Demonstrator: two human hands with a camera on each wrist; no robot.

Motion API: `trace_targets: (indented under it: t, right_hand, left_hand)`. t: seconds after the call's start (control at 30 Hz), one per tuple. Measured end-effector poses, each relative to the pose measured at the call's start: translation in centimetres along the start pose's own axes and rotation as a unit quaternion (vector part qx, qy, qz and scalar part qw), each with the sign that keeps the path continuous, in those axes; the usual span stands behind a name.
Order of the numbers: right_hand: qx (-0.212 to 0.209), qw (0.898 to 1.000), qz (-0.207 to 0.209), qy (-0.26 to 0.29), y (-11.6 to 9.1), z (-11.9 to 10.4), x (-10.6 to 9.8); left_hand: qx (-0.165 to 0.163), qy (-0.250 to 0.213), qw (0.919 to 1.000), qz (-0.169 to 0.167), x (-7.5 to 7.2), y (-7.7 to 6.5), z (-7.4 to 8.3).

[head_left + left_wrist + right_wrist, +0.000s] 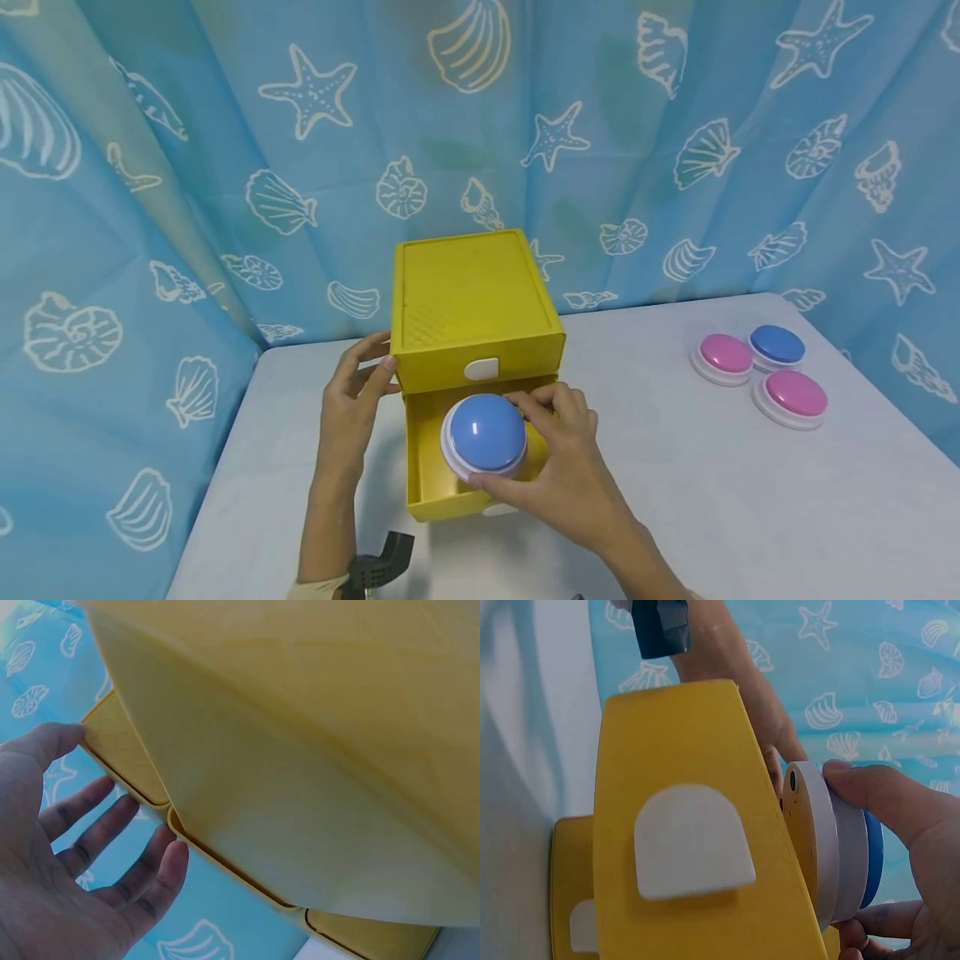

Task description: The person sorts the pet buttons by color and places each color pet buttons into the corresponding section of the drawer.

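In the head view, the right hand (566, 467) reaches in from the lower right, its forearm slanting up and leftward. Thumb below and fingertips above, it pinches the white rim of a blue push button (487, 432), holding it dome up over the pulled-out drawer (422, 475) of a yellow drawer cabinet (472, 287). The left hand (356, 392) rises almost upright at the cabinet's left side, thumb at the front corner, fingers extended along the side wall. Two pink push buttons and another blue one (777, 343) sit on the table (652, 500), well apart to the right.

In the left wrist view, that hand's fingers are spread and slightly bent, the thumb tip touching the cabinet edge.

In the right wrist view, thumb and fingers clasp the button's white base from opposite sides, beside the drawer front with its white pull tab (694, 844).
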State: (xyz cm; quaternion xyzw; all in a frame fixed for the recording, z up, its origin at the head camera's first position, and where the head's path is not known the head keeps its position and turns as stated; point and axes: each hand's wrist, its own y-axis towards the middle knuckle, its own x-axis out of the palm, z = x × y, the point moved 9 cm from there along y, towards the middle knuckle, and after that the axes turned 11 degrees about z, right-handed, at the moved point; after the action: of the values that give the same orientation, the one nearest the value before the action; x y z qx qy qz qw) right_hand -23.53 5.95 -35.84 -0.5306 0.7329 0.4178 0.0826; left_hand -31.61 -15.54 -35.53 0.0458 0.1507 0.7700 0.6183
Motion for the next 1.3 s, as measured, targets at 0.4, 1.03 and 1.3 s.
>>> trace_targets:
  t: [0.4, 1.03, 1.3]
  right_hand:
    - [-0.065, 0.997, -0.027, 0.024, -0.1, -1.1, 0.3]
    - [-0.050, 0.997, 0.066, 0.008, 1.7, 3.8, -6.0]
    - [-0.053, 0.988, 0.126, -0.070, 3.2, 10.4, -9.9]
  left_hand:
    - [0.018, -0.008, 0.9998, -0.009, -0.1, 0.2, 0.4]
    - [-0.019, 0.007, 0.9998, 0.001, 0.5, 0.3, -1.6]
    - [-0.040, 0.027, 0.9987, 0.014, 0.3, 0.5, -3.1]
